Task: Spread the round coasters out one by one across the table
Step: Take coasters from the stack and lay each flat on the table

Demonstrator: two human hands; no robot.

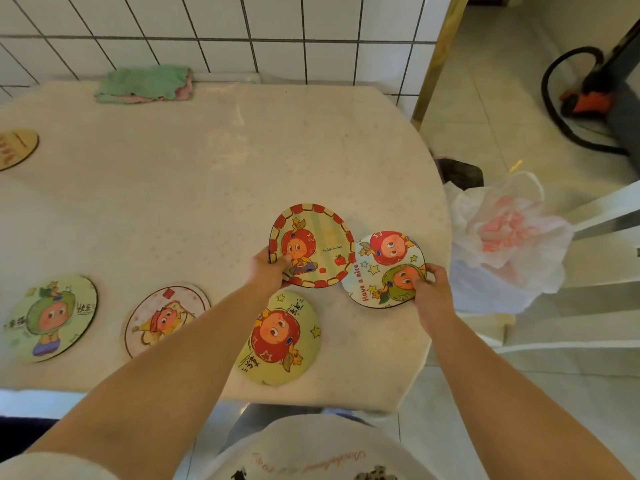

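My left hand (268, 268) grips a red-bordered round coaster (318, 237) by its left edge, held above the table (207, 161). My right hand (431, 289) pinches a white coaster with two cartoon faces (384, 268) at its right edge, near the table's right side. Three coasters lie flat along the near edge: a green one (52, 317) at far left, a pinkish one (166, 317) beside it, and a yellow-green one with a red face (284, 337) partly under my left forearm. Part of a wooden-toned coaster (17, 147) shows at the left edge.
A folded green and pink cloth (145, 84) lies at the table's back against the tiled wall. Off the right edge stands a bin lined with a white plastic bag (505, 237). A white chair frame (588, 278) and a dark hose on the floor are further right.
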